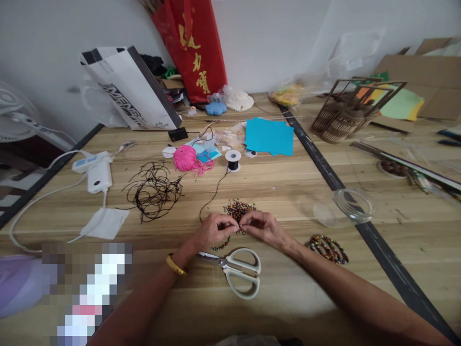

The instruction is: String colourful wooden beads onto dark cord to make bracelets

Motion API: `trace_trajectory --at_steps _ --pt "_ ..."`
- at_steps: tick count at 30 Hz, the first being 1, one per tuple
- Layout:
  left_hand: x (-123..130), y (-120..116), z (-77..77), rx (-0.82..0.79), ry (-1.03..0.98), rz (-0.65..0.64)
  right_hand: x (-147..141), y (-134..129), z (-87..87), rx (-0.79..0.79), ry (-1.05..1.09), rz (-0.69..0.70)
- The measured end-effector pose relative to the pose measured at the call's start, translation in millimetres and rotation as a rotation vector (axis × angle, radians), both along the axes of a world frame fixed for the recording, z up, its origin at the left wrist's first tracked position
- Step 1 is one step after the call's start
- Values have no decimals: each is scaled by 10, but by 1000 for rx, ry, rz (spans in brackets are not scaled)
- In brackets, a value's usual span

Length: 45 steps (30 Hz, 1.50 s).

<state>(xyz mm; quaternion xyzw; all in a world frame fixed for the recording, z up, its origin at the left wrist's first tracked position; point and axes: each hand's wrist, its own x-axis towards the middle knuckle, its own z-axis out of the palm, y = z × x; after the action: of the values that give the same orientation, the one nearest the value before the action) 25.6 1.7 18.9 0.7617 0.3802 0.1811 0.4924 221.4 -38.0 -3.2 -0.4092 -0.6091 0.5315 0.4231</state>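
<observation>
Over the near edge of a pile of small multicoloured beads point(239, 207), my left hand point(216, 229) and my right hand point(265, 228) meet with pinched fingertips. What the fingertips hold is too small to make out. A short beaded strand point(221, 246) hangs below my left hand. From the spool of black cord point(233, 161) a line runs down toward my left hand. White-handled scissors point(236, 266) lie on the table just below both hands, blades pointing left. Beaded bracelets point(327, 249) rest beneath my right forearm's far side, to the right.
A tangle of black cords point(153, 190) lies left of the spool, near pink yarn point(185, 158). Blue sheets point(269, 136) are behind. A clear round container point(355, 205) stands at the right, a power strip point(99, 173) at the left, a red bag point(201, 53) at the back.
</observation>
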Motion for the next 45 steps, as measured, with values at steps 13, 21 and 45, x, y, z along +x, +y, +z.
trace_trajectory --at_steps 13,21,45 --pt "-18 15 -63 3 -14 -8 7 20 21 -80 39 15" --pt "-20 14 -51 11 -13 -12 16 24 11 -92 43 14" --pt "-11 13 -37 9 -21 -17 -5 14 19 -93 51 26"
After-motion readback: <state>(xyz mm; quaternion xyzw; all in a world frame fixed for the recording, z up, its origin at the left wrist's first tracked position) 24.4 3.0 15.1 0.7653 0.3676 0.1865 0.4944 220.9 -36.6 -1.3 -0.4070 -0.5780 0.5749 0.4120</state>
